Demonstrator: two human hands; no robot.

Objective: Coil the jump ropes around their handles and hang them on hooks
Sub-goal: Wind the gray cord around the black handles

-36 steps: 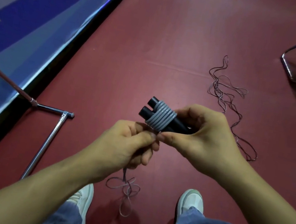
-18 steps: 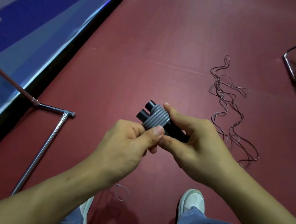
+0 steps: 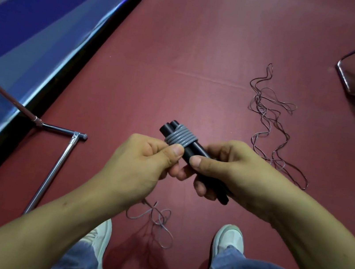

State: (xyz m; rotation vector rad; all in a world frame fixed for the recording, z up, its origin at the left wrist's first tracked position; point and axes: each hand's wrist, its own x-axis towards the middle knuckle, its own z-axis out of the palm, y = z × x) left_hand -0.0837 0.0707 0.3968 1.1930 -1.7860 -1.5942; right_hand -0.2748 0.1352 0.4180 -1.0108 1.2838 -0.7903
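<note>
Your right hand (image 3: 235,173) grips the paired black handles (image 3: 196,151), your left hand (image 3: 143,166) pinches the grey rope (image 3: 180,138) beside several wound turns; slack (image 3: 159,221) lies on the floor (image 3: 209,46), second rope (image 3: 262,103) uncoiled, nothing hung

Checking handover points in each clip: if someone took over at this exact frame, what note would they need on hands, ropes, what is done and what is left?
Left hand: pinches the grey coil with its thumb.
Right hand: grips the two black handles.
Done: several turns are wound around both handles.
Left: the loose tail loops below the hands; wind it in and hang the bundle. A second rope lies uncoiled on the floor to the right. No hooks are in view.
</note>
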